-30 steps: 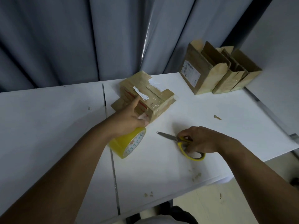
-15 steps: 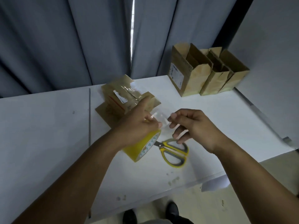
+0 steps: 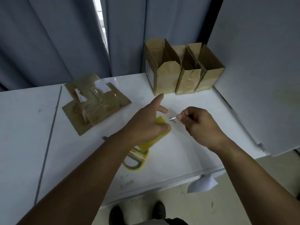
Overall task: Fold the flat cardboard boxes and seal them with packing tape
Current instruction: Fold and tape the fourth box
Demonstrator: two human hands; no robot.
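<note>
Packing station: white table [image 3: 24,127], cardboard boxes [image 3: 168,75]

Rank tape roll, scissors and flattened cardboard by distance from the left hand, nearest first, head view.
1. tape roll, in the left hand's grip.
2. scissors, just beneath the wrist, near side.
3. flattened cardboard, far left.

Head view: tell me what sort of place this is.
Probably a small indoor packing station: white table against grey curtains, open cardboard boxes lined up at the back, a yellow tape roll gripped by the left hand, its tape end pinched by the right hand.
</note>
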